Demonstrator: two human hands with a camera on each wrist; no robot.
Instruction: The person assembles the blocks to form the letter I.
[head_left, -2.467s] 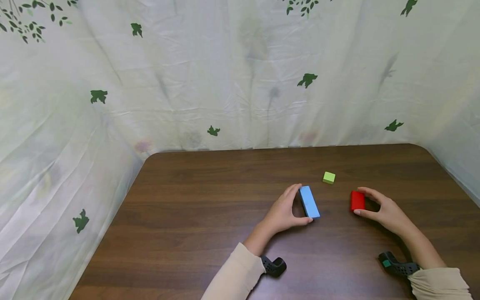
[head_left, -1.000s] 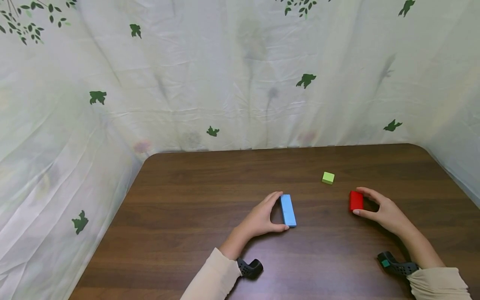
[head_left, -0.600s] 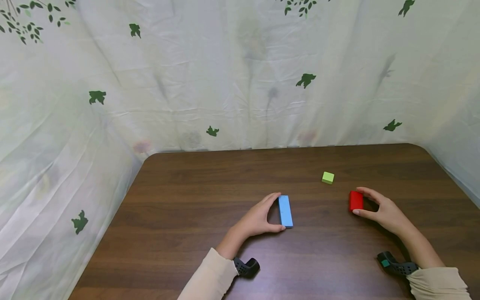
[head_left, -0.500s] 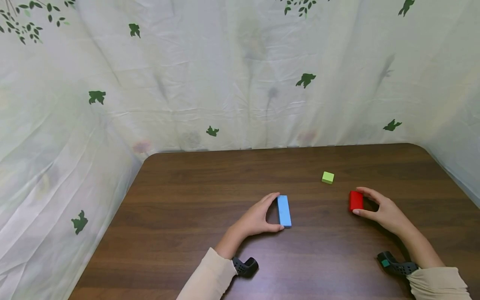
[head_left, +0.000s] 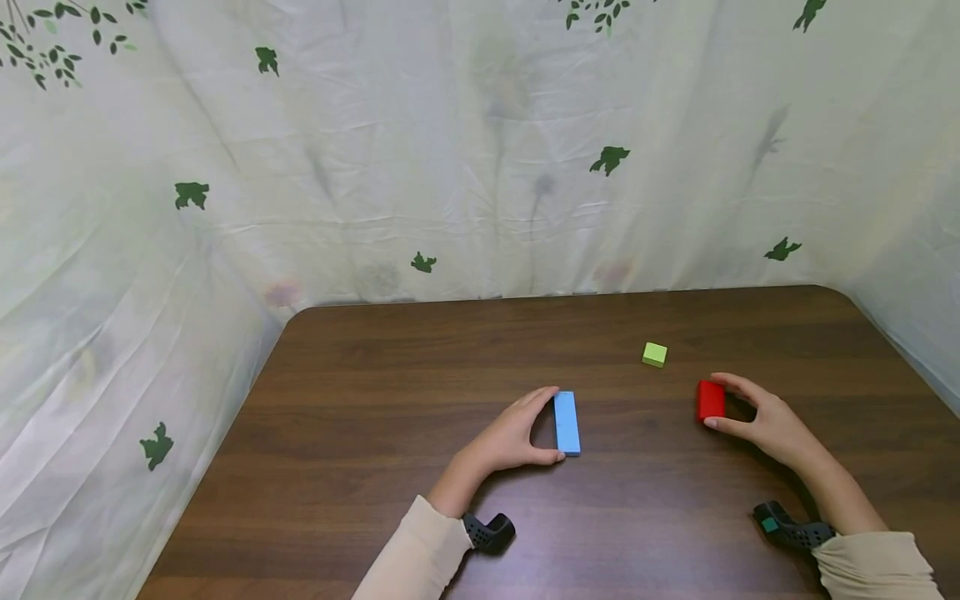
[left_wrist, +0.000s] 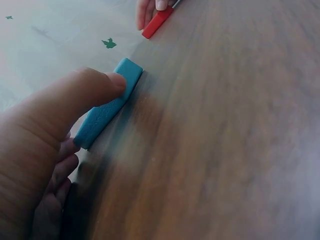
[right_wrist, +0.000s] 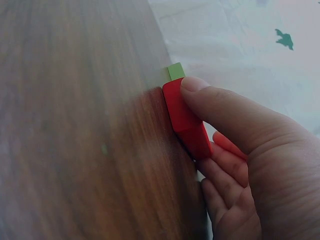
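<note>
The left hand pinches the rigid, light blue block endwise; the right hand pinches the red block (likely slick) right of it.

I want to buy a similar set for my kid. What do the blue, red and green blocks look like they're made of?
Blue block, red block, green block: probably painted wood, possibly dense foam. The signs are flat matte colour, no visible grain and crisp edges with slightly softened corners. The table looks like dark wood-grain laminate with a faint sheen.

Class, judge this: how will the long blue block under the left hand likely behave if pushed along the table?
The blue block lies flat on the table, so it probably slides rather than rolls. It looks stiff. The left hand pinches its ends; an off-centre push would likely swivel it.
</note>
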